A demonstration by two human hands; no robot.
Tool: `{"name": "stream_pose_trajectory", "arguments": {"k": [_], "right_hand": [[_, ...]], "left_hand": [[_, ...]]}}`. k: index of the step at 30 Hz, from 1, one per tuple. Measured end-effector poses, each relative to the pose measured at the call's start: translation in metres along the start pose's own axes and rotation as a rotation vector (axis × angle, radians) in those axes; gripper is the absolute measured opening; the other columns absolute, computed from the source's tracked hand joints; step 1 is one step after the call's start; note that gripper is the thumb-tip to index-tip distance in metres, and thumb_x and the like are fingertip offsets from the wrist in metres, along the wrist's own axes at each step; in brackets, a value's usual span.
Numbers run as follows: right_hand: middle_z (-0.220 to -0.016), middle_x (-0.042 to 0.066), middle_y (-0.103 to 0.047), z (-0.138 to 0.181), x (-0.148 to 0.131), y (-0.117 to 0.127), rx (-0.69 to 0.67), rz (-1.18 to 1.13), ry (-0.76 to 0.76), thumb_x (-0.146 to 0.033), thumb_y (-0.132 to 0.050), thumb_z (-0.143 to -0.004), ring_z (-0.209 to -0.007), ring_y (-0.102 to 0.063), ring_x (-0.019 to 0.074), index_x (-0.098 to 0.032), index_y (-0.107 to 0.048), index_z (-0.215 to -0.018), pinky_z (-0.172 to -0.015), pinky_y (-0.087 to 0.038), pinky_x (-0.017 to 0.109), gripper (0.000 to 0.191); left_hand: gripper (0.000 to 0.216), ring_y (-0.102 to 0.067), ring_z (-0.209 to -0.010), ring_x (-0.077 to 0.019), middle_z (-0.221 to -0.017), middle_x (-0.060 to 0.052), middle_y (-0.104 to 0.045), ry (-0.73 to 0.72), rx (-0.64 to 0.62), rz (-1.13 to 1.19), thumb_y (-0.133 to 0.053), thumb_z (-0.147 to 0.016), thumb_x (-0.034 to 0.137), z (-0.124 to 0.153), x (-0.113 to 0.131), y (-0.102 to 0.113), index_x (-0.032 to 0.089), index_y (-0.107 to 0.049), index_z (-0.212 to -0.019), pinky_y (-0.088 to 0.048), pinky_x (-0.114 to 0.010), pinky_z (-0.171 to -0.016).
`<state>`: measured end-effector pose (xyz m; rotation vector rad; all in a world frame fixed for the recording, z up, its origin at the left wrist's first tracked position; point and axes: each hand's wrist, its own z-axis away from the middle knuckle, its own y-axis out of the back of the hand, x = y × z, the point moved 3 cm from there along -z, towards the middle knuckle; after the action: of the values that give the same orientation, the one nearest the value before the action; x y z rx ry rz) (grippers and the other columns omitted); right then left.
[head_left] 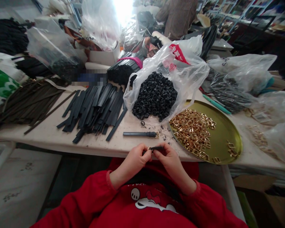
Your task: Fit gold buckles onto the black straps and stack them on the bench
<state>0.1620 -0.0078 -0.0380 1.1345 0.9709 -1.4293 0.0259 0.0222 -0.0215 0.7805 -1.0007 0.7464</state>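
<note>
My left hand [135, 159] and my right hand [169, 158] meet just below the table's front edge, both pinched on a short black strap [156, 148]. A small gold buckle glints at the strap's left end, between my fingertips. Another black strap with a loop [139, 134] lies flat on the table just above my hands. A round gold tray [228, 133] with several gold buckles [192, 131] sits to the right. An open clear bag of black loops [154, 96] stands behind the strap. A pile of black straps [97, 107] lies at the left.
Dark brown strips [26, 101] spread at the far left. Clear plastic bags [242, 79] crowd the right side, with a teal tool [216, 104] beside the tray. Another person's torso [177, 15] is across the table. Small black scraps dot the table near the front edge.
</note>
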Motion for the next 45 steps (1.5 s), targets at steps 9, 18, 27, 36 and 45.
{"name": "stream_pose_trajectory", "arguments": {"k": [9,18,27,36,45], "right_hand": [[-0.069,-0.004,-0.059,-0.002,-0.003,-0.008,-0.160,-0.354,-0.179,-0.032,-0.065,-0.071,-0.057,-0.054,0.0113,-0.019,-0.054,-0.076,-0.061,-0.045,0.027,0.018],[-0.062,-0.002,-0.050,-0.002,-0.019,-0.002,0.100,0.474,0.284,-0.023,-0.058,-0.067,-0.060,-0.046,0.0140,-0.021,-0.048,-0.067,-0.058,-0.037,0.027,0.010],[-0.062,-0.003,-0.048,-0.019,-0.032,-0.009,-0.054,0.535,0.224,-0.025,-0.055,-0.070,-0.059,-0.044,0.0129,-0.020,-0.046,-0.067,-0.057,-0.035,0.026,0.010],[-0.064,-0.002,-0.051,-0.028,-0.041,-0.020,-0.211,0.386,0.210,-0.031,-0.050,-0.081,-0.058,-0.048,0.0121,-0.019,-0.050,-0.078,-0.056,-0.038,0.024,0.012],[-0.083,0.006,-0.060,-0.094,-0.058,-0.034,-0.098,1.100,0.460,-0.027,-0.046,-0.086,-0.076,-0.055,0.0180,-0.018,-0.062,-0.083,-0.067,-0.039,0.027,0.019]], "left_hand": [[0.023,-0.040,-0.040,-0.0058,-0.058,0.003,-0.055,0.112,-0.111,0.147,-0.046,-0.077,0.039,-0.003,0.009,0.003,0.017,-0.045,-0.070,-0.029,-0.019,-0.041],[0.019,-0.048,-0.054,-0.0102,-0.059,0.003,-0.053,-0.006,0.005,-0.038,-0.046,-0.078,0.033,-0.001,0.004,0.006,0.017,-0.048,-0.068,-0.035,-0.021,-0.049],[0.016,-0.048,-0.057,-0.0116,-0.059,0.003,-0.053,-0.045,0.046,-0.158,-0.046,-0.077,0.028,-0.003,0.008,0.015,0.018,-0.048,-0.066,-0.034,-0.022,-0.052],[0.028,-0.044,-0.044,-0.0078,-0.055,0.005,-0.052,-0.011,-0.040,0.078,-0.052,-0.078,0.044,-0.013,0.010,0.035,0.017,-0.047,-0.069,-0.034,-0.020,-0.044],[0.022,-0.046,-0.042,-0.0068,-0.056,0.005,-0.052,-0.087,0.132,0.046,-0.044,-0.083,0.035,-0.033,-0.007,0.061,0.016,-0.054,-0.089,-0.037,-0.018,-0.044]]}}
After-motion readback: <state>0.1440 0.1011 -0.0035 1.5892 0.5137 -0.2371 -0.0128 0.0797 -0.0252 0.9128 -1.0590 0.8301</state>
